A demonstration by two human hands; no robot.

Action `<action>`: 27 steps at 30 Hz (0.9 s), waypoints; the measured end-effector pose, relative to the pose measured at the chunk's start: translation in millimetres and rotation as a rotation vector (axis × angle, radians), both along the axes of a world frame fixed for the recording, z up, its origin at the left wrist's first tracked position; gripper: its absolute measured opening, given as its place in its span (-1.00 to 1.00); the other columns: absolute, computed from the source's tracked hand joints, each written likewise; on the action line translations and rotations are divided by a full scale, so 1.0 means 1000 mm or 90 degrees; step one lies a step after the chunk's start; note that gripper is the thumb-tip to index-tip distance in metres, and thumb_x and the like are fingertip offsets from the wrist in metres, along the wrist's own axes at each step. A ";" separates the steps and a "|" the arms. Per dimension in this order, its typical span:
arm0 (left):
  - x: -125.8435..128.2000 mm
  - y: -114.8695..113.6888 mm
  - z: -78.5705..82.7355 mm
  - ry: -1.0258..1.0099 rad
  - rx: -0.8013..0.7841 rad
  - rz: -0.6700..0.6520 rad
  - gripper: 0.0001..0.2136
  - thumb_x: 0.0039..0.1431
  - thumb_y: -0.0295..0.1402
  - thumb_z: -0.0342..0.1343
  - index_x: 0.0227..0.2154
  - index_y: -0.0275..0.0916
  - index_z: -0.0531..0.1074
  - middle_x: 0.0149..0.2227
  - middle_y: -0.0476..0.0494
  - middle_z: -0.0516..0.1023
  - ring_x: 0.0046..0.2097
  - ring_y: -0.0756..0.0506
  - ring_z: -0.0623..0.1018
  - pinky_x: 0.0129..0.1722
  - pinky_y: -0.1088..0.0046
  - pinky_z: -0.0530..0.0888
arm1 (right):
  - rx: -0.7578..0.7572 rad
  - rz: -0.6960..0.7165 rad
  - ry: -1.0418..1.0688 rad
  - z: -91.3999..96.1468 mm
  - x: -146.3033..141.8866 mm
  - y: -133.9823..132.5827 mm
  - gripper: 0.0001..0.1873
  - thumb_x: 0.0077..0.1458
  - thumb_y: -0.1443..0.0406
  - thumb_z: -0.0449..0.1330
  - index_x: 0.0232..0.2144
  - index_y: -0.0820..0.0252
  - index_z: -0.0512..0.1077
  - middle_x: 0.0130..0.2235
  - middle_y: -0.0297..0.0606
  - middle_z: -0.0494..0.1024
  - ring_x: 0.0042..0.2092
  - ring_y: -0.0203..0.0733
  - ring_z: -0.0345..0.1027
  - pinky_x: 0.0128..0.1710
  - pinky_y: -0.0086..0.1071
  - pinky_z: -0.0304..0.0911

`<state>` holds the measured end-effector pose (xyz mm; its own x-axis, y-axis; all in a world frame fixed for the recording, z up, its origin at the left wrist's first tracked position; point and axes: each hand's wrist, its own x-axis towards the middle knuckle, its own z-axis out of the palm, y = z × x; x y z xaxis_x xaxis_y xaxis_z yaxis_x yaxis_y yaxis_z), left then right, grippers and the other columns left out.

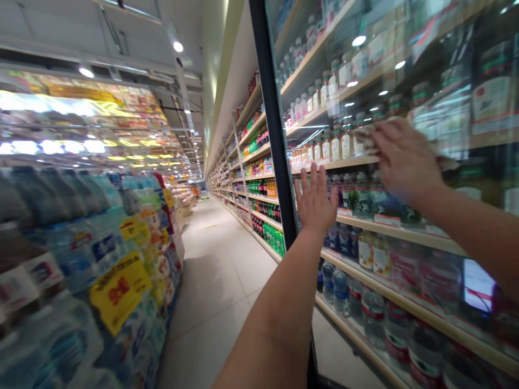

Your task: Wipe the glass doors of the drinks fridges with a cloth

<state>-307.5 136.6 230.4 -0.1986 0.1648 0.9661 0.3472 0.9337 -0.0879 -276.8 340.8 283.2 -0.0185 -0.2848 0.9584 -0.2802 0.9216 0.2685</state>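
Observation:
A glass door in a black frame stands in front of me on the right. My left hand lies flat near the frame with its fingers spread, apparently touching the glass, and holds nothing. Higher up and further right, my right hand presses a pale crumpled cloth to the pane. Part of the cloth is hidden under the palm and shows again past the wrist side. Bottles on shelves show through the glass, mixed with reflections of lights.
Long shelves of drinks run back beyond the door. On the left, packs of bottled water are stacked with a yellow price sign. A tiled aisle floor lies between.

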 end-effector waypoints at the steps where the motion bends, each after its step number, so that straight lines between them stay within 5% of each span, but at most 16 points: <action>1: 0.000 0.000 0.000 0.001 0.000 0.004 -0.41 0.52 -0.17 -0.13 0.49 -0.30 0.02 0.53 -0.18 -0.14 0.54 -0.24 -0.25 0.52 -0.02 -0.07 | -0.047 0.005 0.022 -0.002 -0.002 0.003 -0.40 0.34 0.30 -0.03 0.35 0.46 0.28 0.41 0.00 0.20 0.47 0.19 -0.04 0.45 0.15 0.03; 3: -0.001 0.000 -0.001 0.001 -0.004 0.016 -0.41 0.52 -0.16 -0.14 0.49 -0.30 0.02 0.53 -0.16 -0.15 0.54 -0.23 -0.26 0.52 0.00 -0.08 | -0.015 0.035 0.016 -0.009 -0.005 0.005 -0.39 0.33 0.29 -0.02 0.36 0.38 0.28 0.42 -0.07 0.19 0.48 0.15 -0.06 0.48 0.13 -0.02; 6: -0.001 0.000 0.001 -0.019 -0.011 0.039 -0.40 0.52 -0.16 -0.14 0.50 -0.29 0.00 0.54 -0.14 -0.17 0.54 -0.23 -0.26 0.53 0.02 -0.09 | 0.155 0.067 -0.066 -0.017 -0.006 0.006 -0.41 0.31 0.35 -0.03 0.35 0.15 0.30 0.40 -0.25 0.24 0.47 0.01 0.01 0.48 0.07 0.00; 11: -0.001 0.001 0.005 -0.036 -0.002 0.025 -0.41 0.51 -0.20 -0.11 0.49 -0.28 0.02 0.53 -0.17 -0.12 0.54 -0.24 -0.19 0.52 0.01 -0.08 | -0.108 -0.006 0.027 -0.016 0.002 0.016 -0.42 0.37 0.34 -0.06 0.36 0.38 0.27 0.41 -0.02 0.19 0.49 0.14 -0.09 0.47 0.13 -0.03; 16: -0.004 0.001 0.007 -0.017 0.012 -0.011 -0.41 0.49 -0.21 -0.08 0.48 -0.30 0.05 0.52 -0.17 -0.07 0.54 -0.26 -0.14 0.52 0.00 -0.08 | 0.169 -0.002 -0.112 -0.017 0.006 0.032 -0.37 0.33 0.41 -0.04 0.40 0.08 0.23 0.41 -0.26 0.23 0.47 -0.03 -0.01 0.46 0.07 0.06; 21: -0.003 0.001 0.007 -0.014 0.012 -0.011 -0.41 0.49 -0.23 -0.08 0.48 -0.30 0.05 0.52 -0.18 -0.08 0.54 -0.24 -0.16 0.52 0.01 -0.10 | -0.118 -0.012 0.056 -0.008 0.009 0.048 -0.43 0.39 0.33 -0.07 0.36 0.40 0.27 0.42 -0.02 0.19 0.49 0.12 -0.10 0.50 0.10 -0.05; 22: -0.002 0.001 0.007 -0.011 0.010 -0.009 -0.41 0.49 -0.23 -0.08 0.48 -0.30 0.04 0.53 -0.18 -0.08 0.54 -0.24 -0.16 0.52 0.02 -0.11 | -0.101 -0.012 0.060 -0.011 0.009 0.047 -0.43 0.39 0.33 -0.07 0.36 0.41 0.26 0.42 -0.02 0.19 0.49 0.13 -0.10 0.50 0.09 -0.04; 25: -0.001 0.001 0.007 -0.007 0.005 -0.004 -0.41 0.50 -0.22 -0.09 0.48 -0.30 0.04 0.52 -0.20 -0.08 0.54 -0.25 -0.16 0.52 0.02 -0.10 | 0.145 -0.005 -0.029 -0.021 0.010 0.041 -0.43 0.37 0.39 -0.03 0.38 0.19 0.26 0.40 -0.22 0.23 0.47 0.02 0.00 0.46 0.04 0.07; 27: -0.001 0.001 0.006 -0.009 0.009 -0.010 -0.41 0.50 -0.21 -0.08 0.48 -0.31 0.05 0.52 -0.21 -0.08 0.54 -0.25 -0.16 0.52 0.01 -0.09 | 0.196 -0.004 -0.058 -0.019 0.009 0.040 -0.42 0.36 0.40 -0.01 0.38 0.08 0.26 0.39 -0.28 0.26 0.45 -0.02 0.06 0.44 0.05 0.12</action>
